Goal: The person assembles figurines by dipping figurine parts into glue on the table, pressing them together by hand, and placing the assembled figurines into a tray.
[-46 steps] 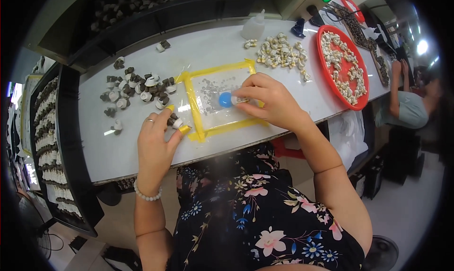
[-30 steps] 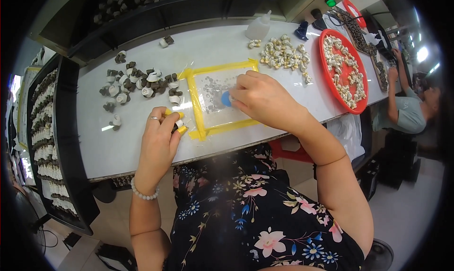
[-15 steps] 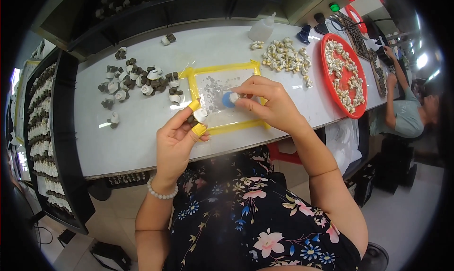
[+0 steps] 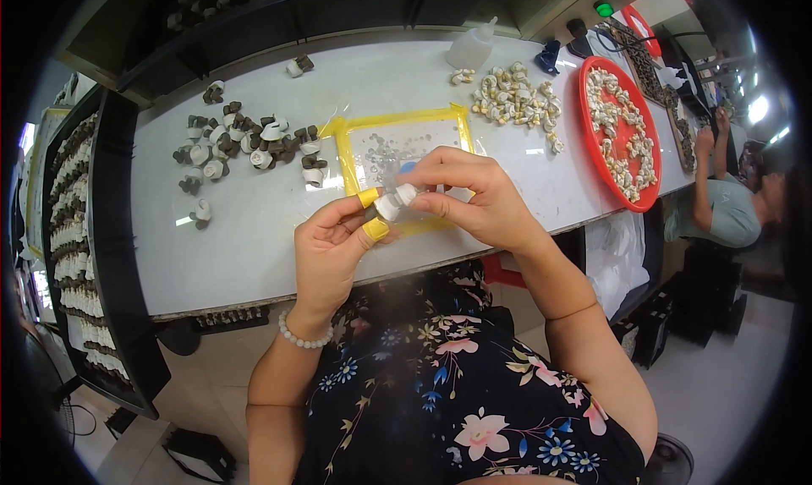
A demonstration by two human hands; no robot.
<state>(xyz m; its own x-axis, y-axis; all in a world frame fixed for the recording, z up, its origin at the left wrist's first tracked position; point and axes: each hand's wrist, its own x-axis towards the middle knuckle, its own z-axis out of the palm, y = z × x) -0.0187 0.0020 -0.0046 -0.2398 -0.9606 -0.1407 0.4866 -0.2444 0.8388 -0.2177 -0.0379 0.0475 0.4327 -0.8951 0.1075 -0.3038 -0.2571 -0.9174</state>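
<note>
Yellow tape wraps the thumb and index finger of my left hand (image 4: 326, 240), which pinches a small dark-and-white moulded piece (image 4: 386, 208). My right hand (image 4: 486, 202) is closed in a pinch on a small white curled piece (image 4: 407, 194). The two pieces meet or nearly meet between my fingertips; I cannot tell whether they touch. Behind them a clear sheet edged with yellow tape (image 4: 344, 159) lies on the white table (image 4: 228, 269). Clear drop-like spots dot the sheet, and a blue round patch (image 4: 408, 168) is partly hidden by my right fingers.
Several dark-and-white pieces (image 4: 224, 138) lie left on the table. Right stand a pile of small white pieces (image 4: 516, 98), a white squeeze bottle (image 4: 472, 47) and a red tray (image 4: 622, 134) of similar pieces. A black rack (image 4: 118, 231) borders the left. Another person (image 4: 732, 210) works far right.
My right hand has moved from the blue patch toward me with the white piece. My left hand has shifted right, bringing the two pieces together.
</note>
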